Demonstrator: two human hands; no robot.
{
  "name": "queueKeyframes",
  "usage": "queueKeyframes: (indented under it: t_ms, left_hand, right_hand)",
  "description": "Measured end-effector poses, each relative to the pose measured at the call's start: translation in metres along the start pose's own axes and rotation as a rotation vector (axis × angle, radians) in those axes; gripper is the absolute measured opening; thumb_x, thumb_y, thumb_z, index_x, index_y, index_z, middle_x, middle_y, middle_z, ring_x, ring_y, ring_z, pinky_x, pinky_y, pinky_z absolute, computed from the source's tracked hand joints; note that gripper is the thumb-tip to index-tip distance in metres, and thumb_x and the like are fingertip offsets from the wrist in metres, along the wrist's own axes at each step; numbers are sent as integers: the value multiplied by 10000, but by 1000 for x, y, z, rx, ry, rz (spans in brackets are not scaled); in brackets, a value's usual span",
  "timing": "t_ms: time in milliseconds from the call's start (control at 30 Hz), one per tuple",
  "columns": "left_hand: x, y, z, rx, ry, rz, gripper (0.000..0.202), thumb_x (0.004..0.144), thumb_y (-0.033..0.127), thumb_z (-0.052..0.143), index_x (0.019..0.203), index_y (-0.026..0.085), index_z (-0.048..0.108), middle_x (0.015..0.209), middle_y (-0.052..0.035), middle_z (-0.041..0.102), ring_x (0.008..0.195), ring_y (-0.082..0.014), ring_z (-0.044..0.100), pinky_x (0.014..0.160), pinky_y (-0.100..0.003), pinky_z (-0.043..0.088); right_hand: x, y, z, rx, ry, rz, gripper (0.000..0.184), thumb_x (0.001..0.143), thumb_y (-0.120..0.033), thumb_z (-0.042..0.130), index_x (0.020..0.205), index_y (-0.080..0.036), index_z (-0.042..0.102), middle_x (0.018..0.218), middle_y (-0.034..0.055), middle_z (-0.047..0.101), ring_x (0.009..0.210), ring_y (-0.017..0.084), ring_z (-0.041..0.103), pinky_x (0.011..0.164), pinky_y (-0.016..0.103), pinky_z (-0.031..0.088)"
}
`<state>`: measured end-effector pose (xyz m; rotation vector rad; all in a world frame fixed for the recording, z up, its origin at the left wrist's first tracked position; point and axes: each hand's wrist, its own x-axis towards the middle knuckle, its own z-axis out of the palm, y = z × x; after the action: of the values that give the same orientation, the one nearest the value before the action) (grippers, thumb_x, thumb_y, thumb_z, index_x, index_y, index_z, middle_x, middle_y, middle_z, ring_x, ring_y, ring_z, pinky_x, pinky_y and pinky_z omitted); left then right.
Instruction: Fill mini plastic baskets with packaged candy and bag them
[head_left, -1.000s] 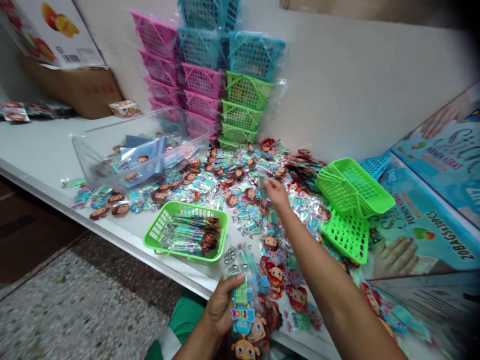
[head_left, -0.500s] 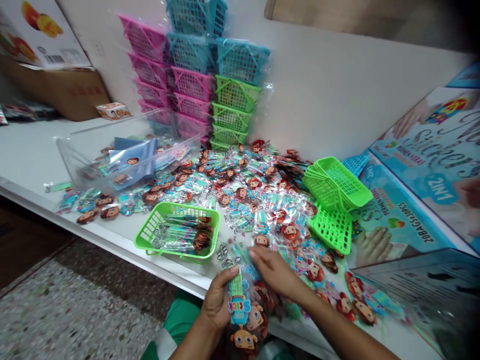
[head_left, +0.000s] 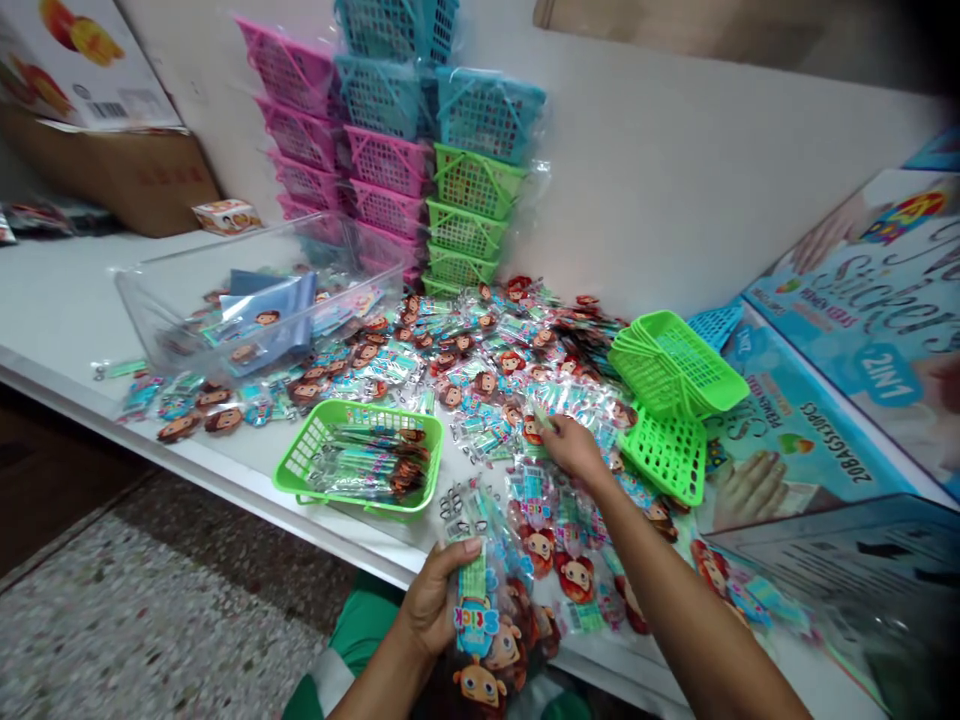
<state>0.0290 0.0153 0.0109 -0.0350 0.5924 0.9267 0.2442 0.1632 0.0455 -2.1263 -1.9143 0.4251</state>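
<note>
Seen from the wearer's own viewpoint, two bare arms entered from the bottom edge. The left forearm (head_left: 382, 675) was short in view and slanted up to the right; its left hand (head_left: 435, 605) was low, near the body, curled in a grip with the thumb (head_left: 459, 553) lying on top. The right forearm (head_left: 667, 580) stretched long from the lower right corner, up and leftward, its right hand (head_left: 574, 447) farther out, thumb and fingertips pinched together.
</note>
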Motion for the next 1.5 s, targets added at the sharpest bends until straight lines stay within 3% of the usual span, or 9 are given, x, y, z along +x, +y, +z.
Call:
queueKeyframes:
  t_ms: [233, 400, 533, 700, 800, 1067, 1167, 1267, 1500]
  left_hand:
    - [9, -1, 4, -142, -9, -18, 243, 759, 194, 607, 973, 86, 650, 777, -86, 731, 833, -257, 690, 863, -407, 496]
    - [13, 0, 1, -137, -62, -50, 262, 774, 235, 591, 991, 98, 645, 815, -85, 729, 864, -260, 684, 882, -416, 488]
    - [13, 1, -4, -128, -69, -37, 272, 780, 196, 582, 1030, 105, 637, 785, -68, 728, 794, -226, 692, 850, -382, 503]
    - [9, 4, -9, -104, 37, -38, 181, 764, 154, 601, 915, 70, 657, 708, -71, 719, 680, -200, 689, 801, -351, 519]
    - [5, 3, -11, -87, 45, -37, 173, 749, 133, 610, 899, 66, 663, 694, -83, 717, 713, -225, 695, 802, -371, 518]
    - [10, 4, -8, -73, -4, -2, 206, 720, 104, 626, 918, 73, 673, 712, -88, 721, 726, -242, 698, 801, -390, 516]
    - [12, 4, -9, -115, -33, -22, 226, 730, 140, 614, 937, 72, 672, 748, -99, 725, 770, -249, 693, 818, -399, 509]
    - [12, 1, -6, -146, -71, -25, 258, 739, 180, 601, 965, 75, 669, 763, -104, 725, 807, -262, 688, 832, -415, 501]
    - [11, -4, 3, -176, -136, -39, 378, 741, 179, 589, 1111, 106, 619, 843, -98, 726, 851, -262, 684, 880, -424, 474]
  right_hand:
    - [-84, -19, -4, 358, -48, -135, 318, 845, -397, 462, 1098, -214, 524, 785, 5, 628, 671, 173, 568, 602, 266, 420]
    - [-123, -40, 12, 351, -236, -365, 339, 947, -397, 317, 764, -217, 538, 724, -7, 572, 711, 148, 536, 654, 247, 384]
    - [-88, -38, 11, 111, -301, -423, 518, 951, -467, 273, 579, -192, 506, 529, -22, 465, 555, 128, 454, 557, 236, 315]
    - [-14, -41, 21, -119, -72, -581, 244, 828, -301, 562, 1029, -176, 623, 1005, 108, 622, 962, 241, 510, 814, 325, 347]
    - [20, -42, 28, -95, -102, -661, 248, 744, -224, 638, 990, -195, 649, 999, 106, 632, 1004, 250, 495, 893, 358, 314]
    - [57, -40, 5, 241, 200, -399, 385, 941, -343, 204, 952, -176, 551, 829, 33, 579, 757, 166, 510, 686, 270, 401]
    - [28, -39, -8, 314, 216, -289, 350, 923, -389, 259, 968, -183, 538, 684, -18, 522, 608, 141, 476, 562, 238, 363]
    - [-28, -40, -8, 297, -29, -251, 307, 856, -365, 442, 1075, -175, 541, 603, -43, 519, 548, 138, 478, 525, 238, 325]
    - [-109, -39, 4, 282, -286, -373, 329, 934, -408, 340, 1001, -208, 594, 688, -2, 598, 650, 152, 548, 601, 251, 375]
